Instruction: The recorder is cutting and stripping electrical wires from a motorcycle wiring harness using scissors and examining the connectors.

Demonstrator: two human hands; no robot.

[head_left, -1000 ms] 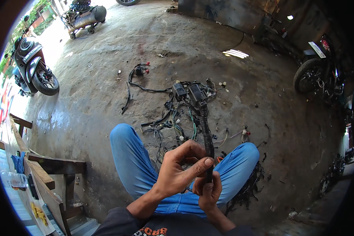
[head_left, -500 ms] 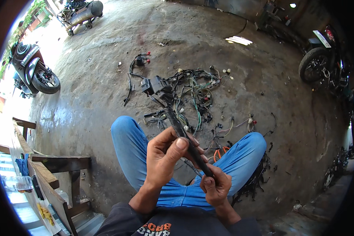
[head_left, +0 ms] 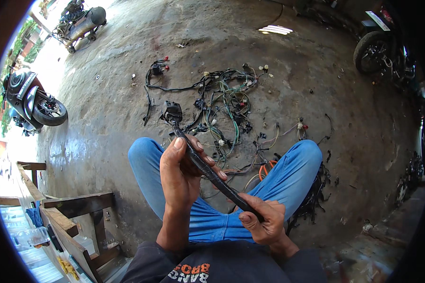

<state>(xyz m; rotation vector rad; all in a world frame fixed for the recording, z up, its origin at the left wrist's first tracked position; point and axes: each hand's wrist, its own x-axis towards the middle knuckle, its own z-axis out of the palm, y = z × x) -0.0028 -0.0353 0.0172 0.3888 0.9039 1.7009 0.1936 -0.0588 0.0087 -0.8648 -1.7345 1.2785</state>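
Observation:
A black tape-wrapped wiring harness (head_left: 212,175) slants across my lap, from upper left to lower right. My left hand (head_left: 178,177) holds it near the upper end, thumb on the near side and fingers behind it. At the lower end, my right hand (head_left: 267,220) grips it between thumb and fingers. A black connector block (head_left: 173,111) tops the harness beyond my left hand. On the floor past my knees lies a tangle of wires (head_left: 231,111), green, black and pale, with several small connectors. Whether the held harness joins this tangle I cannot tell.
Orange cable (head_left: 265,170) lies by my right knee, with black scraps (head_left: 316,198) beside it. A wooden frame (head_left: 78,207) stands at my left. Two motorcycles are parked, a scooter (head_left: 33,101) at left and one with a black wheel (head_left: 374,53) at right. An air compressor (head_left: 82,26) stands far left.
The harness has shifted left and its connector end has dropped lower in view. My left hand has moved left and up along with it; my right hand has moved slightly right and down.

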